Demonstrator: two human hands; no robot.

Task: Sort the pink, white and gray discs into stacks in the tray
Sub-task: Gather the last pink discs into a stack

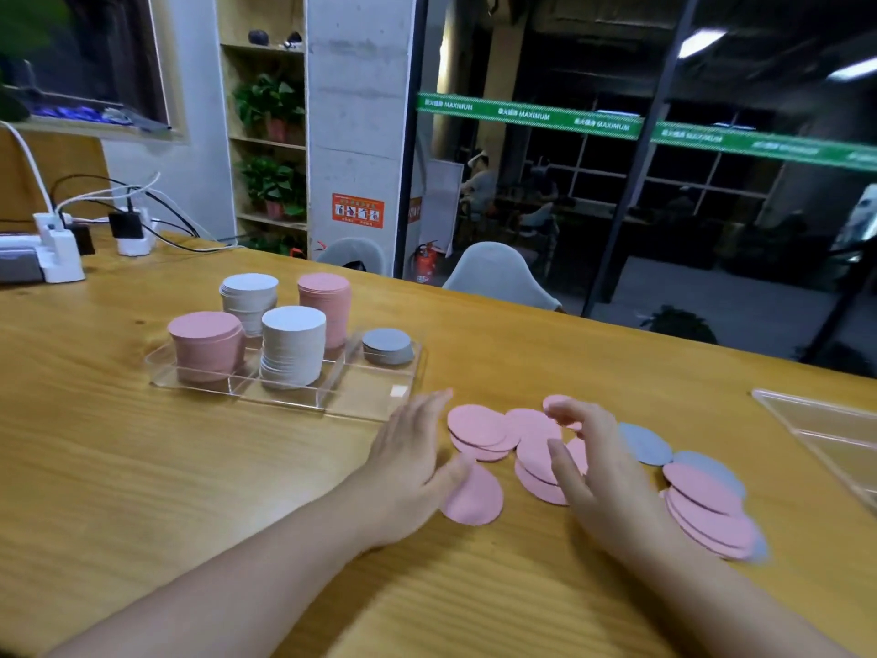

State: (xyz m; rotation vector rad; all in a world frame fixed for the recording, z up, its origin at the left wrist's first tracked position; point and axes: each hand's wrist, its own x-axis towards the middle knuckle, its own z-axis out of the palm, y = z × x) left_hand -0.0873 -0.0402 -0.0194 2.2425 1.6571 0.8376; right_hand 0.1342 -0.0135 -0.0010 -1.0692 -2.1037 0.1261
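A clear tray [370,401] on the wooden table holds two pink stacks [206,346] [325,313], two white stacks [293,346] [249,301] and a low gray stack [387,346]. Loose pink discs [477,427] lie spread in front of me, with gray discs [645,444] and more pink ones [707,510] to the right. My left hand [410,463] lies flat with straight fingers, its thumb on a pink disc [474,501]. My right hand [598,472] hovers over the pile, fingers loosely spread, holding nothing that I can see.
A second clear tray [825,429] sits at the right edge of the table. Chargers and cables [61,244] crowd the far left corner. A pale chair [498,273] stands behind the table's far edge.
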